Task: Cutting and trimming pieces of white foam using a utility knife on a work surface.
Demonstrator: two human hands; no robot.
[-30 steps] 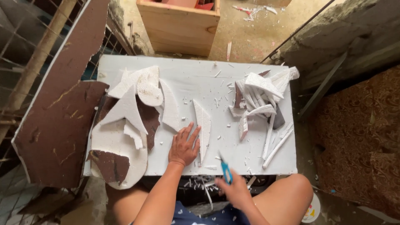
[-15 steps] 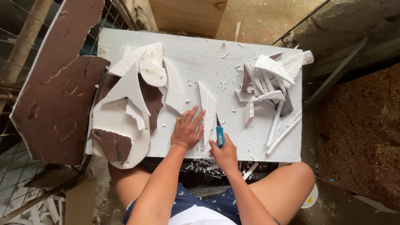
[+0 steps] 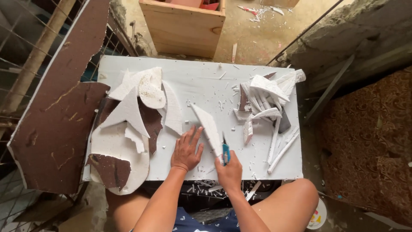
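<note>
A white board point(image 3: 128, 64) is lying under both hands as a work surface, with a wooden box point(image 3: 184, 28) well beyond the fingertips. Left of the left fingers, a heap of big foam pieces point(image 3: 128, 129) is resting; right of the right fingers, a pile of thin offcuts point(image 3: 268, 103) is sitting. A long curved foam strip point(image 3: 207, 126) is running between the hands. The left hand point(image 3: 187, 149) is pressing flat, fingers spread, beside it. The right hand point(image 3: 230, 172) is gripping a blue knife point(image 3: 225, 154), its tip touching the strip's right edge.
</note>
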